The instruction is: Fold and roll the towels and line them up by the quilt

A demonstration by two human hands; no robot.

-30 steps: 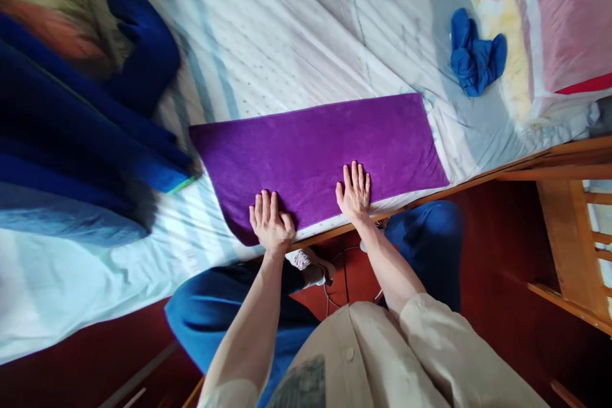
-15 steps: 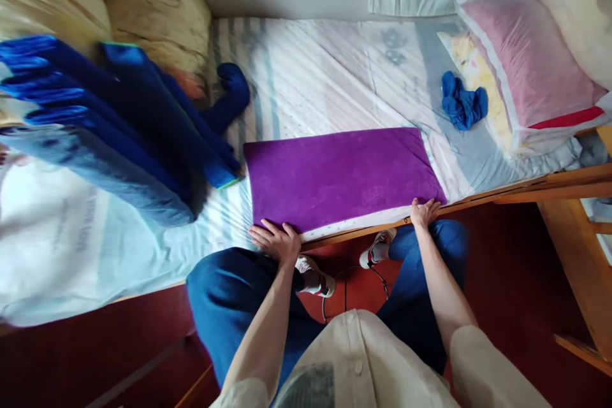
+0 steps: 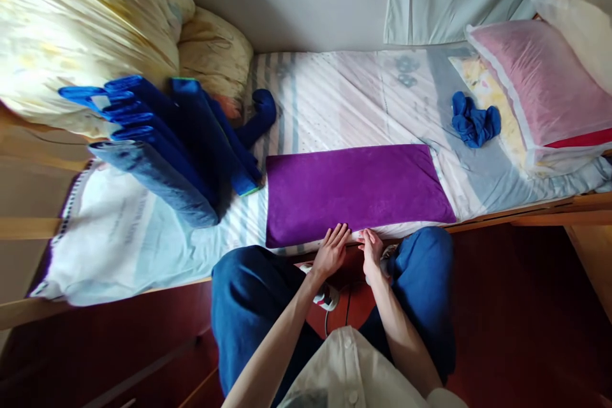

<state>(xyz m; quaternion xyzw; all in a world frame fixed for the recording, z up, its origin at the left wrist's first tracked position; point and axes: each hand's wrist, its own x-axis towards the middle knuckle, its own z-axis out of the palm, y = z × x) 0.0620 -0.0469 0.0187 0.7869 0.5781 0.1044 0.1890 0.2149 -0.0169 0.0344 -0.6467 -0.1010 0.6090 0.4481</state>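
Observation:
A purple towel (image 3: 356,191) lies spread flat as a rectangle along the near edge of the bed. My left hand (image 3: 331,252) is at its near edge, fingers stretched out, the fingertips on or just at the cloth. Close beside it, my right hand (image 3: 370,247) hovers by the same edge with its fingers loosely extended and nothing visible in them. Left of the towel, several folded dark blue cloths (image 3: 162,146) stand in a row, with a greyish-blue rolled cloth (image 3: 157,182) in front of them.
A crumpled blue cloth (image 3: 473,121) lies on the bed sheet (image 3: 335,102) to the right, near a pink pillow (image 3: 540,83). Large yellowish bundles (image 3: 215,57) rest at the back left. The wooden bed rail (image 3: 526,207) runs along the front, above a red floor (image 3: 497,306).
Both hands have come together from the towel's two near corners to the middle of its near edge. The view has shifted left, and the towel remains flat.

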